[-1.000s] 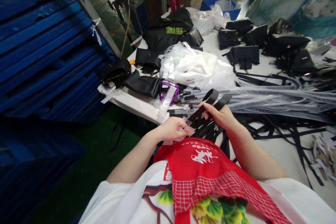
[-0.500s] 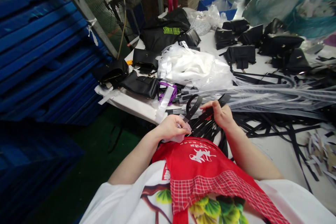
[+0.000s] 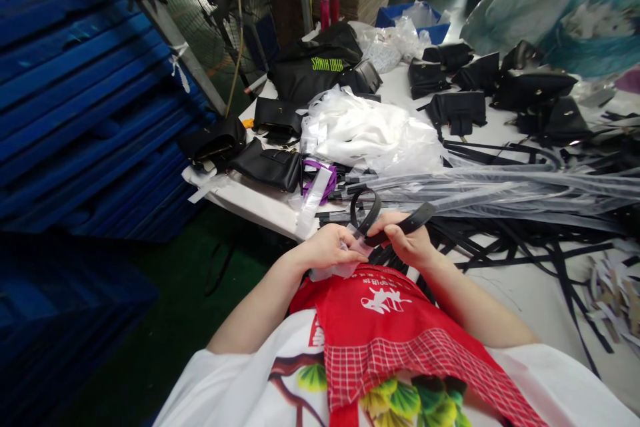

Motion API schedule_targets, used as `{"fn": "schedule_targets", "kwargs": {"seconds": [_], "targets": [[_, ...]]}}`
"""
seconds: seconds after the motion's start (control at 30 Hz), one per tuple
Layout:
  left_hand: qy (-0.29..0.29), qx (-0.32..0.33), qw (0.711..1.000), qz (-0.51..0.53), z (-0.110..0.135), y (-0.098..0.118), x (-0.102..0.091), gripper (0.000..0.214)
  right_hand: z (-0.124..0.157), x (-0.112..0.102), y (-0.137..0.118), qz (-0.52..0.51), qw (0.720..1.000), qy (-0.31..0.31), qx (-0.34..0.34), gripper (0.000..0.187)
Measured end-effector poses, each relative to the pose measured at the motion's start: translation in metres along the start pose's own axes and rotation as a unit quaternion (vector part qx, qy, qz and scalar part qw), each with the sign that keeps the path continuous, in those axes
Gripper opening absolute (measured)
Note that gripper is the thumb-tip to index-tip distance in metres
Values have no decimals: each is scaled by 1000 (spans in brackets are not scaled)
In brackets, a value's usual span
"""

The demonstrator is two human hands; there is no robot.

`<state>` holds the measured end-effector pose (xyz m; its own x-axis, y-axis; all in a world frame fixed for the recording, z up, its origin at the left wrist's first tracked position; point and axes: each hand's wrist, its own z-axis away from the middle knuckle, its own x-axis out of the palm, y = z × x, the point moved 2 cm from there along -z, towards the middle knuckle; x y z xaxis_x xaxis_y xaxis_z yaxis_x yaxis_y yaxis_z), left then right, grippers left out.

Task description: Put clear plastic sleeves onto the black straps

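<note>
Close in front of the red apron, my left hand [image 3: 334,246] is closed on a crumpled clear plastic sleeve [image 3: 336,271], by the looped end of a black strap [image 3: 367,210]. My right hand [image 3: 407,240] pinches a flat black strap end [image 3: 415,219] between thumb and fingers, its tip pointing up to the right. Both hands nearly meet, and the hands hide how the loop and this end join. Just beyond them, many plastic-sleeved black straps [image 3: 480,190] lie lengthwise on the table. A purple roll [image 3: 320,181] with a white strip sits past my left hand.
A heap of white plastic sleeves [image 3: 370,130] lies mid-table. Black bags [image 3: 270,163] stand at the left corner, and more black bags [image 3: 533,87] at the back right. Paper scraps [image 3: 613,293] are at right. Blue stacked pallets [image 3: 90,113] rise beyond the table's left edge.
My right hand has moved left and down, bringing the strap end closer to my left hand. The strap end has tilted flatter. My left hand has barely shifted.
</note>
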<state>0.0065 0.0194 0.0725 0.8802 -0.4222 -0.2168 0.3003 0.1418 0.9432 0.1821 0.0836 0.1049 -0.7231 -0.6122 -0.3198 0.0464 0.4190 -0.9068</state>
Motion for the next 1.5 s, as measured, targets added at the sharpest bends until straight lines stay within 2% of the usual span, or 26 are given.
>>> {"fn": "schedule_targets", "kwargs": {"seconds": [0.13,0.23,0.3,0.4,0.47,0.6,0.67,0.7,0.77,0.83,0.9,0.93,0.97,1.03,1.13,1.2,1.27,1.33,1.4,1.47,1.5], "targets": [[-6,38,999,0,-3,2,0,29,2,14,11,43,998,-31,25,55],[-5,68,998,-14,-2,5,-1,32,6,14,19,146,989,-16,31,54],[-10,87,996,-34,-1,7,-3,34,7,8,24,178,983,7,50,56],[-8,120,990,-73,1,10,-6,35,6,3,32,116,983,36,137,61],[-2,126,988,-85,1,11,-6,34,5,6,37,51,981,30,186,62],[23,100,991,-89,-1,10,-3,28,3,14,41,32,986,-4,163,53],[26,90,992,-86,-1,12,-3,28,4,14,46,27,983,-8,184,51],[19,91,992,-82,-1,13,-3,28,5,14,49,-7,978,-21,208,51],[-4,101,992,-71,0,17,-3,29,5,17,54,-153,953,-66,252,51],[-30,108,991,-68,0,21,-2,30,3,23,52,-332,899,-96,269,50],[-33,98,992,-73,-1,21,-1,30,-3,29,48,-438,855,-64,269,47],[-20,90,993,-81,-3,20,0,28,-6,31,46,-451,850,-37,270,43],[3,83,992,-90,-4,17,1,25,-8,32,45,-442,856,-5,266,37],[68,78,989,-107,-6,11,4,18,-13,32,43,-387,887,57,245,37],[164,61,981,-80,-8,0,8,29,-16,31,45,-292,926,108,213,45],[209,26,977,-35,-8,-6,8,39,-14,31,48,-250,935,133,211,47],[218,-3,976,-4,-10,-8,8,45,-12,32,51,-225,941,149,204,46],[162,-16,987,19,-13,-9,7,42,-9,34,50,-221,944,152,195,43],[40,-34,996,77,-16,-9,8,43,-6,38,48,-232,939,137,214,40],[-82,-60,982,161,-16,-9,10,52,-4,38,45,-251,930,123,240,40],[-121,-64,970,198,-16,-8,11,54,-4,37,44,-262,925,121,246,40]]}}
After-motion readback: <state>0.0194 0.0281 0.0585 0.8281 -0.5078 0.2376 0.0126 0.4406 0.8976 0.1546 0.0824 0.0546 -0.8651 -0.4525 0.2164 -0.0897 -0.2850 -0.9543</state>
